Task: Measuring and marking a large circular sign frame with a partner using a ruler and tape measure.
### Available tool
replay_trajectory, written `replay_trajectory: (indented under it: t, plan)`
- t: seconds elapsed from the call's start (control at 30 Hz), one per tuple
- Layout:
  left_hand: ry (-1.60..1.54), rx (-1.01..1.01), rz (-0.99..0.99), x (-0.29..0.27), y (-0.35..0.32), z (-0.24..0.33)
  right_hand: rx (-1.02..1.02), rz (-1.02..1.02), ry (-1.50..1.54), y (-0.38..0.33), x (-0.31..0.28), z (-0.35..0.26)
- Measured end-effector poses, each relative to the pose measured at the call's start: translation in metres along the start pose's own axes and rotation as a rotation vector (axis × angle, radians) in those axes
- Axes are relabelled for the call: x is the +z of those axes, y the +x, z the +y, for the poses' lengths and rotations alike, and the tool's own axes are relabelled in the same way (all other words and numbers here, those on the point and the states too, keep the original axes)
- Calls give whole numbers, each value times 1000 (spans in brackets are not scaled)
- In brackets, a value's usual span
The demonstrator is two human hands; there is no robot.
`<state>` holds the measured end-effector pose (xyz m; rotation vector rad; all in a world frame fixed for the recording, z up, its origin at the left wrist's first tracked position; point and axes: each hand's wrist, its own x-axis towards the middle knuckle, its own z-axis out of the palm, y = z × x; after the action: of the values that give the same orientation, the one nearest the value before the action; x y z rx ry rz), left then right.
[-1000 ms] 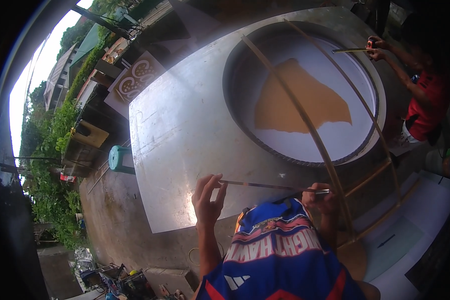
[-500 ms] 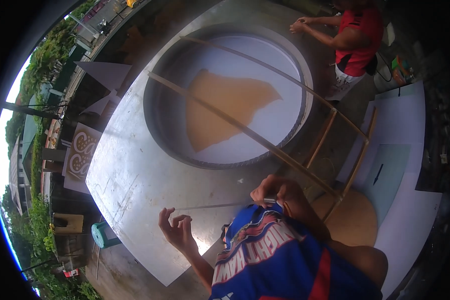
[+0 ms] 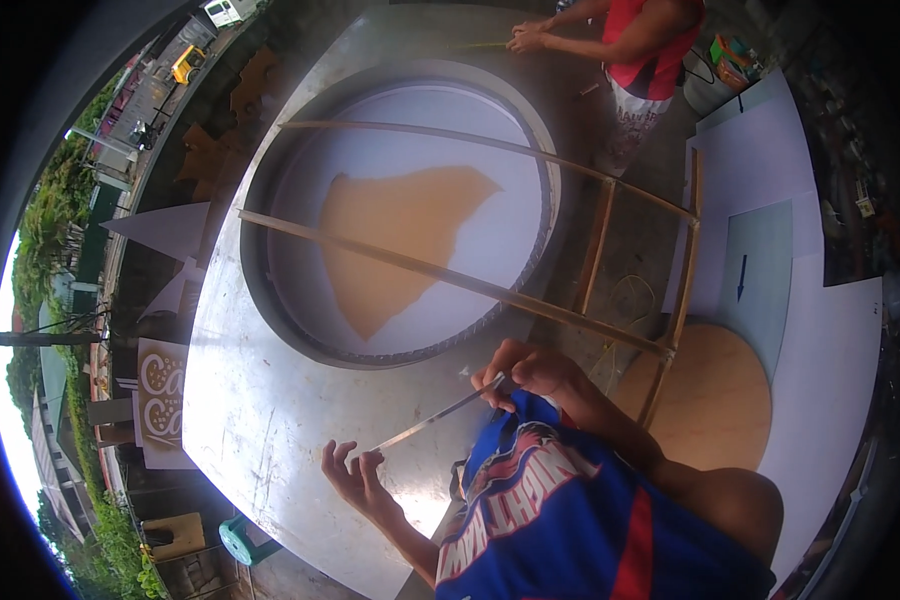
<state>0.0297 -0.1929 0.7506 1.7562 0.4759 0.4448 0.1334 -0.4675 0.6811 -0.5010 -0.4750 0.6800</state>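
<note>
- Left hand [image 3: 358,484] is pinching the thin strip [image 3: 430,419] at its eight-o'clock end; right hand [image 3: 538,372] is pinching two o'clock.
- It could be slipping if either pinch is loosening.

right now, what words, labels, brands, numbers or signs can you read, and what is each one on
I don't copy wording, only where it stands:
Blue jersey: large white lettering, readable.
Brown signboard: large white lettering; the small line between is too small.
Pale green sheet: a dark arrow, pointing down the picture.
White shorts: print too blurred.
Thin strip: any markings too small.
</note>
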Motion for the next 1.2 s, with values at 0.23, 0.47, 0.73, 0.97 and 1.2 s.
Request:
replay_trajectory:
  t: [0.23, 0.47, 0.73, 0.97, 1.2]
  plan:
    - [-21, -93, -142, 6, 9, -22, -39, 82, 67, -14, 1, -1]
    - [-104, -238, -181, 25, 4, -26, -2, -13, -81, -20, -6, -4]
    - [144, -351, -587, 49, -15, -41, 289, -68, -451, -18, 1, -1]
    - [-226, -533, -374, 66, -36, -39, 291, 2, -953, -16, 28, 63]
    - [-286, -448, -159, 10, -26, -144, 269, 208, -1483, -25, 38, 181]
